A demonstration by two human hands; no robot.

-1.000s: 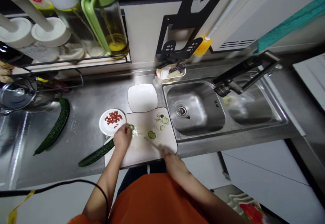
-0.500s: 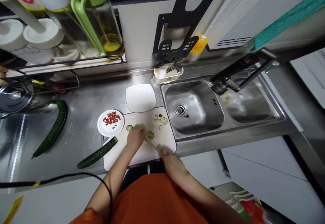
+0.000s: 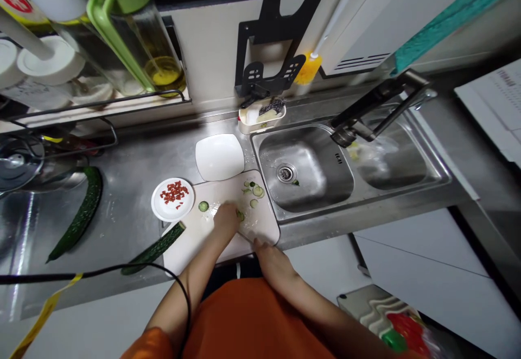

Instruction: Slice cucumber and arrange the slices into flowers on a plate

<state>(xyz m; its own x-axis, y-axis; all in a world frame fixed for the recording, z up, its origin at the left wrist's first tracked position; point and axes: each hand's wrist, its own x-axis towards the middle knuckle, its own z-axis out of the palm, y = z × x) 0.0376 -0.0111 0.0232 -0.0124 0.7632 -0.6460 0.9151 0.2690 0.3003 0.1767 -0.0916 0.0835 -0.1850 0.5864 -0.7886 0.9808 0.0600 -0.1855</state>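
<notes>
My left hand rests on the white cutting board, its fingers curled down onto a few cucumber slices in the middle of the board. My right hand is at the board's near right corner, closed on the handle of a knife whose blade lies flat on the board and points toward the left hand. More slices lie at the board's far right. A single slice lies at its far left. The cut cucumber lies across the board's left edge.
A round white plate of chopped red chilli and a square white plate stand beyond the board. A whole cucumber lies on the steel counter at left. The sink and faucet are at right. A black cable crosses the front.
My left hand let go of the cut cucumber, moved right across the board and came down on the slices in the middle. The right hand and knife stayed put.
</notes>
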